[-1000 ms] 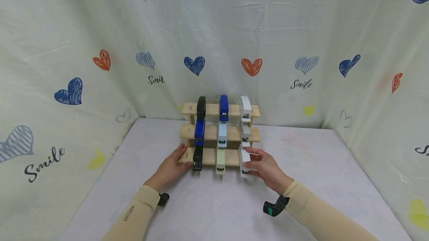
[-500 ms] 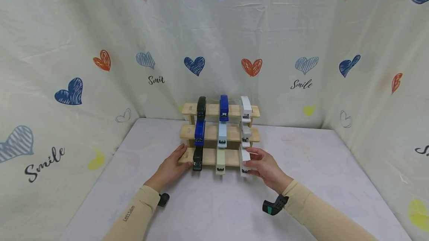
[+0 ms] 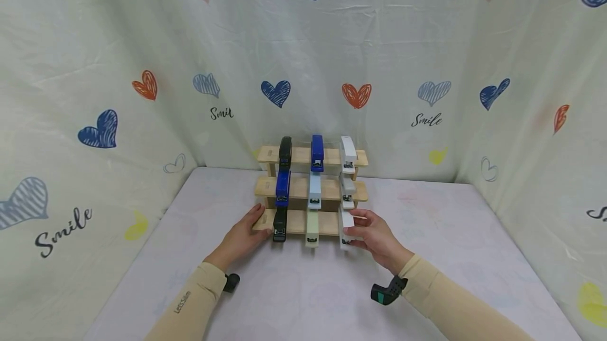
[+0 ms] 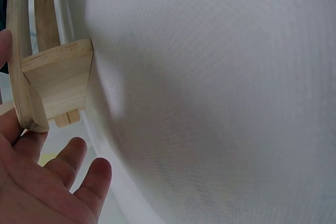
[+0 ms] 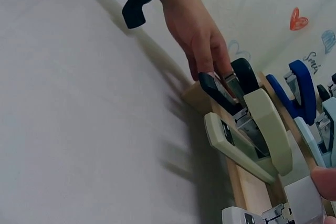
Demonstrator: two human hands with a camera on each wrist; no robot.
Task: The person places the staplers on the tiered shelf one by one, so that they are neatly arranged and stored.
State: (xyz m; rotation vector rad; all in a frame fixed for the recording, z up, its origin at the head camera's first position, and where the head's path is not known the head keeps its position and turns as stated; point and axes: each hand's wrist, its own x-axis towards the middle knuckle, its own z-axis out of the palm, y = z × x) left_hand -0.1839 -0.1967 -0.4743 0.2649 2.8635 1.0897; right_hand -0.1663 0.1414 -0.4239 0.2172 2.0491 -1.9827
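Observation:
My left hand grips the left end of the lowest board of a three-tier wooden rack, thumb above, some fingers under it. With my right hand, I hold the white stapler on the right of that lowest tier, fingers along its right side; part of it is hidden. In the right wrist view, one fingertip lies against its top. Beside it on the lowest tier sit a pale green stapler and, by my left thumb, a black stapler.
The middle tier carries a blue stapler, a light blue stapler and a grey stapler. Another black stapler, a dark blue stapler and a second white stapler stand on top. A curtain hangs behind the white table.
The front end of the white stapler under my right hand has shifted very slightly away from me. My left hand and the rack keep their places.

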